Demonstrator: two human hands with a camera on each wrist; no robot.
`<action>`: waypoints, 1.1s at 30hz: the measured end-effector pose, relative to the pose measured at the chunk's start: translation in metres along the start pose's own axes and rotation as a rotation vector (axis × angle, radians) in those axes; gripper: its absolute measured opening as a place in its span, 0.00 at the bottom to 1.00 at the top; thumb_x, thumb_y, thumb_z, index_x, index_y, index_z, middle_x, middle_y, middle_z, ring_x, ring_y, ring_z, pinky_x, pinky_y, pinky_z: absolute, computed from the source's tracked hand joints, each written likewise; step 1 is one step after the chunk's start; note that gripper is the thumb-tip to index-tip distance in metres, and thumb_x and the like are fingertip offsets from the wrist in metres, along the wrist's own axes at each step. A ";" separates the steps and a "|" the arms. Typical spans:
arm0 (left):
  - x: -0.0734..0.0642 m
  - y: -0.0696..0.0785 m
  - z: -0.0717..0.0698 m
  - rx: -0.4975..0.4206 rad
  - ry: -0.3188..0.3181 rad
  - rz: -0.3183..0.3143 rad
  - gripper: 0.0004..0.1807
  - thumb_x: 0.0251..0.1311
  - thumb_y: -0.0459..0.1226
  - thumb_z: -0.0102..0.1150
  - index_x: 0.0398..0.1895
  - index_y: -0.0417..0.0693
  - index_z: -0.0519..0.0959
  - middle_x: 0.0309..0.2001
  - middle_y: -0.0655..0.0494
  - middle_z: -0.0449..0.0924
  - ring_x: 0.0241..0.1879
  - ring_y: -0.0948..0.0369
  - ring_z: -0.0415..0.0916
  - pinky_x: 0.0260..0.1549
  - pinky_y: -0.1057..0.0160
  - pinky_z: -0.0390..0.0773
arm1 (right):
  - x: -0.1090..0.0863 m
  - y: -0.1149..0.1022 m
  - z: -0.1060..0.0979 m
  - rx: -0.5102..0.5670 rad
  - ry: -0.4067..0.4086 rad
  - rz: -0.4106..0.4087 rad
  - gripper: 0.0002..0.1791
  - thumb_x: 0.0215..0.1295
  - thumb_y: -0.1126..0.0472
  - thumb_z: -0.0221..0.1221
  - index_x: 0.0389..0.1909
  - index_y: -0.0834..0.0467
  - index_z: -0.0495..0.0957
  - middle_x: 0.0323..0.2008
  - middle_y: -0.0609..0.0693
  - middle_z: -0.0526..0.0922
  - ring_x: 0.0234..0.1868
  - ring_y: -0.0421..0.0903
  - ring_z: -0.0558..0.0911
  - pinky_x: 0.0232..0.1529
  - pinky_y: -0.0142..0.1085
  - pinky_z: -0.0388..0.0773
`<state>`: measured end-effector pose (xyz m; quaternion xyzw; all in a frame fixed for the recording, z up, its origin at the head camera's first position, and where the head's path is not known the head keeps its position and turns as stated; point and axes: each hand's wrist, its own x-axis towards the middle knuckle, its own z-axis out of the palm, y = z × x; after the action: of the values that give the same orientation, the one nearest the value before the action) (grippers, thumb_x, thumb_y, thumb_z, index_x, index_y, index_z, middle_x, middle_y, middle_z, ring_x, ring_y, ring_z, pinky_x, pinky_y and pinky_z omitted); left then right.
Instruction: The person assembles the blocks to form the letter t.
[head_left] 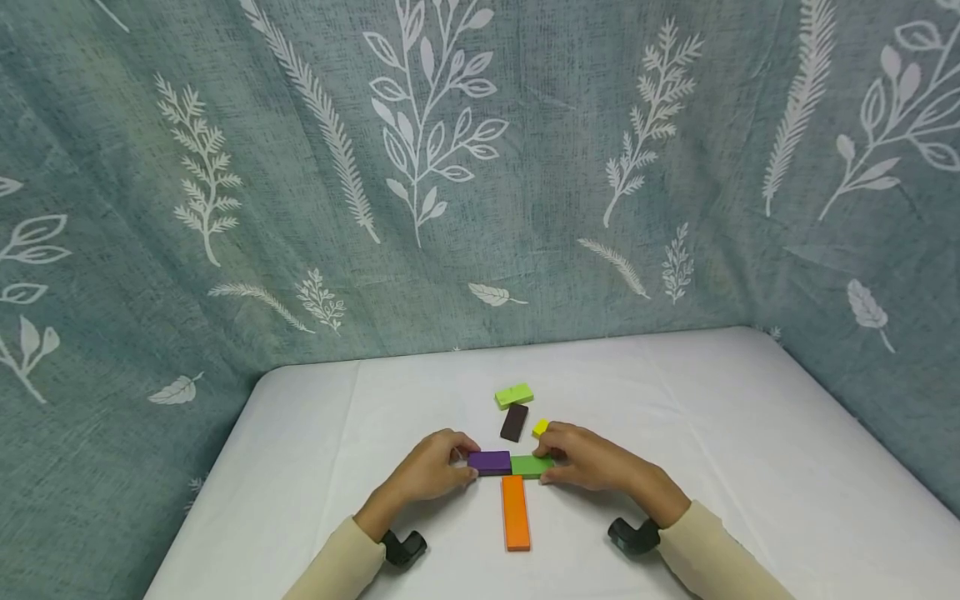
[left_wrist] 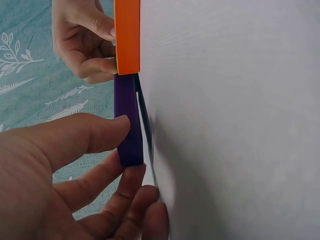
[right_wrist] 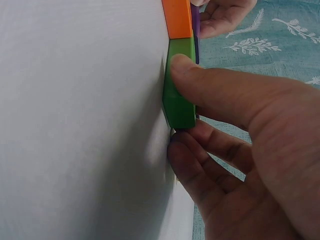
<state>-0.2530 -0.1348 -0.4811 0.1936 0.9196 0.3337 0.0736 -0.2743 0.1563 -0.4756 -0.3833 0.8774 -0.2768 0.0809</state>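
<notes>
2 beige sleeves with 2 black wrist cameras

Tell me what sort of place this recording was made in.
Probably a set-up tabletop recording space: a white-topped table, leaf-patterned fabric hanging behind and beside it, and small coloured blocks on top. The wider room isn't visible.

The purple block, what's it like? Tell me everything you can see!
The purple block is a plain, dark, flat-faced oblong, perhaps wood or plastic. It lies crossways over the white table; I can't tell if it's fully down. Its right end meets the green block, close to the orange block. The left grip pinches its left end.
</notes>
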 end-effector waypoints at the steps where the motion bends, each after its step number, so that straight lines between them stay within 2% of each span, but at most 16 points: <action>1: 0.000 0.000 0.000 -0.001 -0.002 0.000 0.14 0.58 0.37 0.69 0.48 0.48 0.84 0.40 0.58 0.80 0.40 0.60 0.73 0.40 0.62 0.73 | 0.000 0.000 0.000 0.000 0.000 -0.002 0.13 0.60 0.56 0.70 0.44 0.54 0.84 0.37 0.43 0.77 0.38 0.38 0.74 0.42 0.30 0.75; 33: 0.001 -0.003 0.002 0.013 -0.024 0.047 0.14 0.57 0.37 0.70 0.47 0.46 0.84 0.38 0.58 0.79 0.38 0.60 0.71 0.39 0.65 0.71 | -0.001 0.001 0.000 0.006 0.009 0.000 0.13 0.60 0.55 0.70 0.43 0.54 0.84 0.38 0.43 0.76 0.39 0.38 0.74 0.43 0.30 0.75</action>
<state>-0.2549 -0.1355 -0.4848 0.2196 0.9160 0.3271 0.0756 -0.2745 0.1572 -0.4761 -0.3819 0.8769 -0.2814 0.0779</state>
